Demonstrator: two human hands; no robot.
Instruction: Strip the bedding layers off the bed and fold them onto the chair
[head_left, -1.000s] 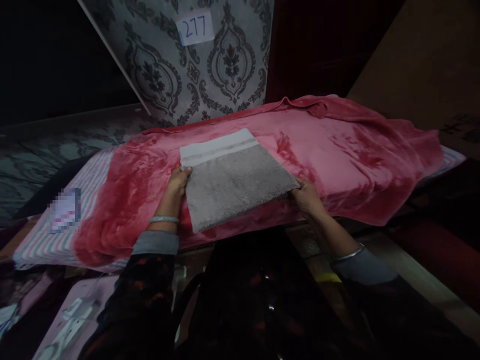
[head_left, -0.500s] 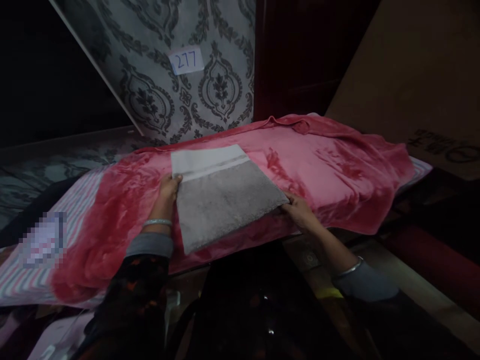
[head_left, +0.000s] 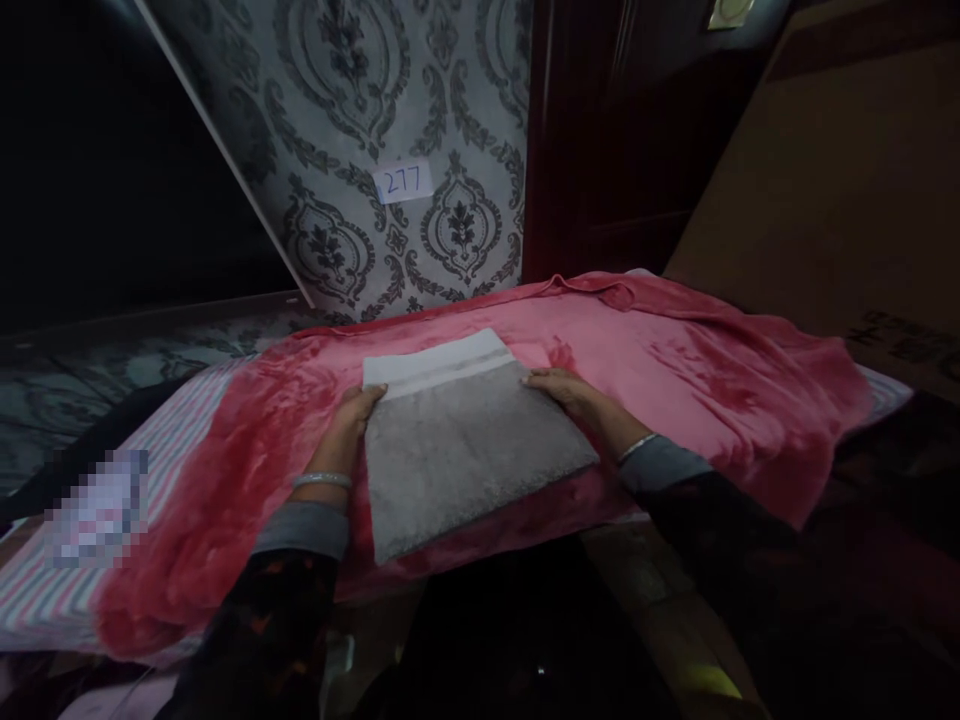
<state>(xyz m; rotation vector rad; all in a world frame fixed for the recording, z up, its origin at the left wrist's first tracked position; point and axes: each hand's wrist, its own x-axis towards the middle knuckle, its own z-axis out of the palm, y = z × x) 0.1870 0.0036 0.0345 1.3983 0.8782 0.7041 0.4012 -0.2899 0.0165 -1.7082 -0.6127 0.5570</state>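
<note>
A folded grey towel (head_left: 469, 450) with a pale band along its far edge lies on a pink plush blanket (head_left: 697, 370). My left hand (head_left: 346, 430) rests at the towel's left edge near the far corner, fingers curled onto the cloth. At the towel's right edge near its far corner lies my right hand (head_left: 574, 395), fingers closed against the fold. Both wrists wear bangles and grey cuffs.
The blanket covers a striped sheet (head_left: 172, 420) on a raised surface. Behind stands a patterned grey wall panel (head_left: 375, 130) with a paper label reading 277 (head_left: 403, 182). A brown board (head_left: 847, 190) leans at the right. Dark space lies below the front edge.
My right hand has slid from the towel's near right corner up to its far right corner. The left hand stays at the left edge. The camera has tilted upward.
</note>
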